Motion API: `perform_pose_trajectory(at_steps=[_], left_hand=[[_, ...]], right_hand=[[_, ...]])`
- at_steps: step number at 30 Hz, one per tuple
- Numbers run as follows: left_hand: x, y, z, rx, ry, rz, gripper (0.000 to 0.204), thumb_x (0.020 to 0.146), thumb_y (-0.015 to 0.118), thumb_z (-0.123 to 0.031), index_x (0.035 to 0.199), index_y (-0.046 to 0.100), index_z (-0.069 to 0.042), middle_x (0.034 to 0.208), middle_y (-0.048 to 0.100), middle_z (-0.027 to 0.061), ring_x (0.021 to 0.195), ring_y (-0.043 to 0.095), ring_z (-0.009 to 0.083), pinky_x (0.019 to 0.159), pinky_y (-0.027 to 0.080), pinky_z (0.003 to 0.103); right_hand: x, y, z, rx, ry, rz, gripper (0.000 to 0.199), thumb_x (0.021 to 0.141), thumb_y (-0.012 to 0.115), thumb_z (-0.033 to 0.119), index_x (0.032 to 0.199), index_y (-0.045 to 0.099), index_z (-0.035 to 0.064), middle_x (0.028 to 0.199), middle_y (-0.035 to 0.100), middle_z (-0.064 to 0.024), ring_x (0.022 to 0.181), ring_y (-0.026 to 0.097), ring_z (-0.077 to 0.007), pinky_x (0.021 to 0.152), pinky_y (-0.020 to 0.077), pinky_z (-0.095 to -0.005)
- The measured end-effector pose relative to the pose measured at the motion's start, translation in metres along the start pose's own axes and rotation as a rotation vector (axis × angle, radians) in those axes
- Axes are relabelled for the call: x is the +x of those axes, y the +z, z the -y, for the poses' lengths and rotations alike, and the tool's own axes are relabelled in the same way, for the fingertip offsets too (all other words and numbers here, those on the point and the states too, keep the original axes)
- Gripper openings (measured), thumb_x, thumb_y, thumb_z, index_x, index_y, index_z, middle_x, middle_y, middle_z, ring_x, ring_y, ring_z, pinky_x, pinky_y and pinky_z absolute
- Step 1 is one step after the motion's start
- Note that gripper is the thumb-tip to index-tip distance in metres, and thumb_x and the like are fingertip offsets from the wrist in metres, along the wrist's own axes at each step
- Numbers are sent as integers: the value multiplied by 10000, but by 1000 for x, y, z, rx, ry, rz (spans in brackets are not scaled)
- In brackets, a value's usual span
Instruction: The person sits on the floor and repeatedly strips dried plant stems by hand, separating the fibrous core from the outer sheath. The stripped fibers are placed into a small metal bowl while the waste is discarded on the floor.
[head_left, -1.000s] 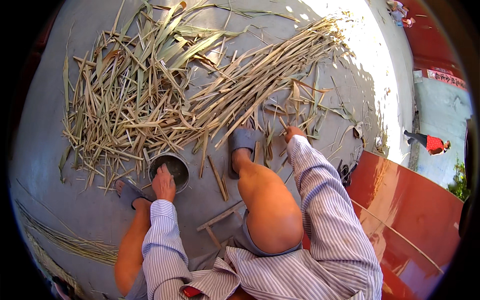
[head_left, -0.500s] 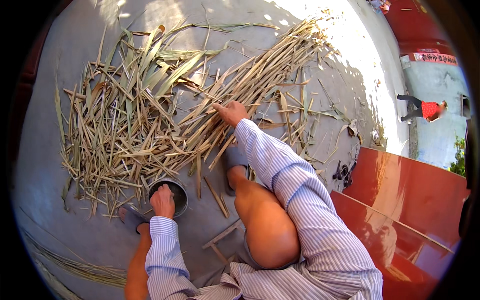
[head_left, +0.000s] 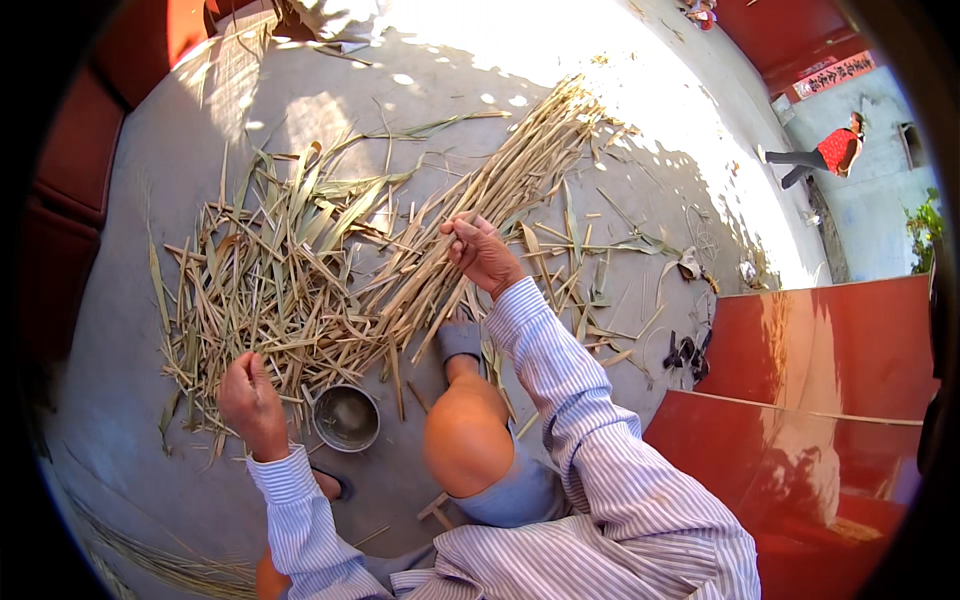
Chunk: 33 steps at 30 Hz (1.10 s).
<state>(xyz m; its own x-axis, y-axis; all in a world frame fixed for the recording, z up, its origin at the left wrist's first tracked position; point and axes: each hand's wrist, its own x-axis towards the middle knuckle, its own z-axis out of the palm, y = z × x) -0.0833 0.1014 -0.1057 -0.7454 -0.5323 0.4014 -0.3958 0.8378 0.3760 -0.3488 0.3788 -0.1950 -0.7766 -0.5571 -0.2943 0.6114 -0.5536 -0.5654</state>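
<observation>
My left hand (head_left: 255, 408) is raised at the left of a round metal pot (head_left: 348, 446), above the near edge of a pile of short dry stalks and leaves (head_left: 265, 300). Its fingers are pinched together; whatever they hold is too small to make out. Over the lower end of a long bundle of dry stalks (head_left: 530, 150) is my right hand (head_left: 487, 258), with fingers curled and the thumb pressed in. I cannot make out what lies between them. The pot stands on the floor beside the pile, with a dull grey inside.
My slippered foot (head_left: 460, 340) is by the bundle's near end. Part of a wooden frame (head_left: 435, 510) shows below my knee. Glossy red panels (head_left: 810, 345) stand at the right, near a small black object (head_left: 688, 355). Farther off, a person in red (head_left: 838, 150) walks. Long thin strands (head_left: 170, 560) lie lower left.
My left hand has come out of the pot and moved left. The right hand has lifted off the stalks and turned, fingers curled. The distant person has changed stride.
</observation>
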Motion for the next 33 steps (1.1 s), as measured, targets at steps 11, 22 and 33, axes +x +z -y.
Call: perform_pose_trajectory(at_steps=[11, 22, 33], left_hand=[[55, -109, -118, 301, 572, 91, 169, 829, 641, -199, 766, 578, -56, 712, 606, 110, 720, 583, 277, 684, 397, 407], [18, -206, -49, 427, 438, -86, 244, 839, 662, -276, 733, 556, -83, 667, 580, 81, 676, 556, 264, 662, 363, 390], [21, -180, -3, -617, -266, -274, 225, 834, 728, -283, 843, 661, -68, 667, 624, 28, 621, 570, 207, 650, 401, 365]], right_hand=[[-89, 217, -29, -112, 194, 255, 123, 874, 699, 126, 944, 599, 113, 893, 668, -14, 846, 632, -113, 725, 479, -253], [-87, 250, -36, -321, 308, 167, 191, 1010, 491, 227, 967, 594, 72, 933, 697, -67, 826, 672, -143, 675, 540, -276], [-44, 196, -31, -364, 318, 45, 185, 985, 553, 235, 959, 632, 70, 863, 701, -54, 732, 665, -120, 593, 544, -236]])
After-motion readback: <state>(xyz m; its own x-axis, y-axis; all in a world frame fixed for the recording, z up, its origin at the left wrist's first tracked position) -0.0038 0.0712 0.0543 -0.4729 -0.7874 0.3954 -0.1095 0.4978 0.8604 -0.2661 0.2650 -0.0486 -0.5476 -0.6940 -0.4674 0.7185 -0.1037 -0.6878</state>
